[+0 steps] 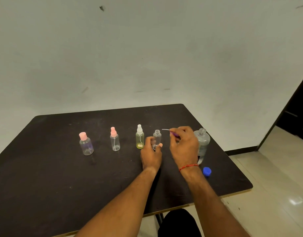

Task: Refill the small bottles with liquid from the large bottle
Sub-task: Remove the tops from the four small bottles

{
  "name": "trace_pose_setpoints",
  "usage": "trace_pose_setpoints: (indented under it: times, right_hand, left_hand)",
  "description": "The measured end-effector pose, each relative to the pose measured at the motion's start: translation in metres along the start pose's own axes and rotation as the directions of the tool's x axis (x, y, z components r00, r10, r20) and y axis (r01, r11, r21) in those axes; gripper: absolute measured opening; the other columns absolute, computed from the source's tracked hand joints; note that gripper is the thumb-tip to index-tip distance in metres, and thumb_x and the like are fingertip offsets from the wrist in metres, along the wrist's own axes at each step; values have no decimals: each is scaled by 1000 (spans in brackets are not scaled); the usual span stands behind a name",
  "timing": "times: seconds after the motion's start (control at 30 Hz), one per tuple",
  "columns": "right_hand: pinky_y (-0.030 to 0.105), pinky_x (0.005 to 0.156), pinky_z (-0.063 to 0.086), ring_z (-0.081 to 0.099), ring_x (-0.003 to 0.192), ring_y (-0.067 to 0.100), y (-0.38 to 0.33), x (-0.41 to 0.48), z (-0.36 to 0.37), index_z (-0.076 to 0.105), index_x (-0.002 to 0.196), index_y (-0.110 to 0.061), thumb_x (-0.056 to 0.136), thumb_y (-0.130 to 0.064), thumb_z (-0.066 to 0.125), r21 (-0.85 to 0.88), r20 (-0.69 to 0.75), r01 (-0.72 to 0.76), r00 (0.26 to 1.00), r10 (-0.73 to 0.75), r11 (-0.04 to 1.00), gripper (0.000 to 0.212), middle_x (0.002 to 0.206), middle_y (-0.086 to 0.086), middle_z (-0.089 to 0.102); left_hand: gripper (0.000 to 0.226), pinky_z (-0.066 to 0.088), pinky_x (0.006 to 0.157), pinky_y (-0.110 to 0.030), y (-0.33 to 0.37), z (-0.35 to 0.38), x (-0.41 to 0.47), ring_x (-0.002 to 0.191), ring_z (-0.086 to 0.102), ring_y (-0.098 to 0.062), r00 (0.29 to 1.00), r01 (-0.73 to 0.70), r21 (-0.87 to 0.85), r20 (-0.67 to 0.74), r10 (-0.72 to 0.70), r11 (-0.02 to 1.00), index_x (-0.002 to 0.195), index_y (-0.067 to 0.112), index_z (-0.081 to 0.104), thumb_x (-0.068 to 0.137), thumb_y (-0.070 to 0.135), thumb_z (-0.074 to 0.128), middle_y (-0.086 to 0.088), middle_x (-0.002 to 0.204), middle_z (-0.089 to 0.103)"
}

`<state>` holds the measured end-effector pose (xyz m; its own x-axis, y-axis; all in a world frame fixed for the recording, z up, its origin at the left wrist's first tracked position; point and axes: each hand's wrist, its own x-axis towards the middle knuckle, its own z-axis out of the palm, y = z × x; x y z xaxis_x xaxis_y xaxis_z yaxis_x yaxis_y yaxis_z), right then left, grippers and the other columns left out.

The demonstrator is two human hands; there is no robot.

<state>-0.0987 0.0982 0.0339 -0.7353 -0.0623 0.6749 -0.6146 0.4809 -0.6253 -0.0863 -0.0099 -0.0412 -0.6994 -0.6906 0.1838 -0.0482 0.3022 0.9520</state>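
Presently, a dark rectangular desk [44, 177] carries four small bottles in a row, with a large bottle at the right end.

Left hand [151, 154]: its fingers and thumb are curled round the lower body of a small clear uncapped plastic bottle [157, 136]. That bottle stands upright on the desk with its threaded neck open.

Right hand [183, 144]: the fingertips pinch a purple spray head [174, 134]. Its thin white dip tube [165, 129] sticks out to the left, nearly level. The tube tip is above and just right of the open neck, not inside it. A red thread band [188, 167] circles this wrist.

Large clear plastic bottle [202, 140]: upright, neck open, near the desk's right edge, partly hidden behind the right hand. Its liquid level cannot be judged.

A round blue screw cap [207, 171] lies on the desk in front of the large bottle, just right of the right wrist.

The other small bottles are all upright, capped and apart from both hands:
- a yellow-green spray bottle with a white pump [140, 138], just beside the left hand;
- a clear spray bottle with a pink pump [115, 141], further left;
- a squat clear bottle with a pink flip cap [86, 143], leftmost.
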Motion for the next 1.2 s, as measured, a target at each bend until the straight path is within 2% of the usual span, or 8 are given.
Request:
trace_pose_setpoints:
  times: [0.17, 0.27, 0.47, 0.63, 0.77, 0.87, 1.03, 1.2]
  right_hand:
    - [4, 73, 41, 53, 79, 1, 16, -18, 24, 74, 106, -14, 90, -12, 66, -84, 82, -103, 991, 110, 991, 18, 106, 1, 60]
    - [3, 70, 37, 53, 77, 1, 25, -26, 36, 74, 107, -16, 91, -14, 64, -93, 120, -202, 970, 212, 975, 18, 107, -1, 60]
    - [21, 71, 50, 60, 79, 12, 37, -28, 52, 71, 101, -18, 92, -16, 62, -92, 170, -291, 938, 303, 952, 13, 103, -1, 57]
    - [25, 66, 47, 56, 75, 14, 48, -22, 60, 66, 97, -19, 93, -20, 60, -204, 205, -279, 925, 320, 938, 8, 98, 0, 53]
    - [33, 72, 50, 55, 87, 20, 54, -18, 67, 67, 93, -17, 92, -19, 59, -277, 218, -231, 930, 295, 933, 8, 93, 3, 54]
    - [30, 74, 47, 50, 95, 19, 57, -17, 69, 68, 95, -15, 91, -16, 58, -292, 235, -211, 930, 283, 933, 11, 96, 4, 55]
    - [24, 76, 44, 48, 97, 16, 61, -17, 69, 69, 93, -17, 90, -13, 60, -250, 231, -230, 929, 289, 941, 10, 97, 1, 53]
    - [22, 75, 37, 46, 98, 14, 59, -17, 68, 66, 97, -20, 91, -17, 60, -229, 230, -244, 927, 296, 942, 9, 97, -1, 52]
  left_hand:
    - [27, 57, 92, -37, -3, 9, 12, 102, 66, -14, 999, 13, -28, -39, -14, 1000, 114, 16, 64, 89, 18, 75, 1, 112, 69]
    - [30, 58, 91, -38, -4, 14, 18, 101, 66, -14, 998, 7, -10, -63, -8, 1000, 113, 15, 65, 86, 18, 78, 0, 113, 68]
    - [24, 59, 89, -37, -5, 22, 24, 95, 68, -11, 999, 32, 38, -20, -32, 999, 105, 23, 67, 84, 20, 78, 5, 103, 70]
    - [22, 58, 88, -32, -3, 26, 26, 94, 68, -9, 999, 39, 52, -12, -38, 998, 105, 25, 68, 86, 20, 78, 7, 100, 72]
    - [22, 56, 85, -28, 1, 25, 25, 89, 67, -8, 999, 32, 73, -7, -32, 997, 92, 32, 63, 86, 15, 76, 12, 91, 69]
    - [25, 54, 82, -23, 1, 24, 25, 89, 66, -6, 999, 33, 76, 3, -33, 997, 90, 35, 61, 87, 14, 74, 13, 90, 68]
    - [21, 45, 78, -12, 1, 23, 25, 83, 58, 3, 1000, 23, 97, 10, -24, 995, 105, 24, 68, 87, 14, 75, 21, 85, 59]
    - [21, 38, 73, -6, 3, 21, 22, 76, 53, 10, 1000, 5, 99, -4, -5, 995, 101, 22, 66, 86, 13, 78, 24, 81, 54]
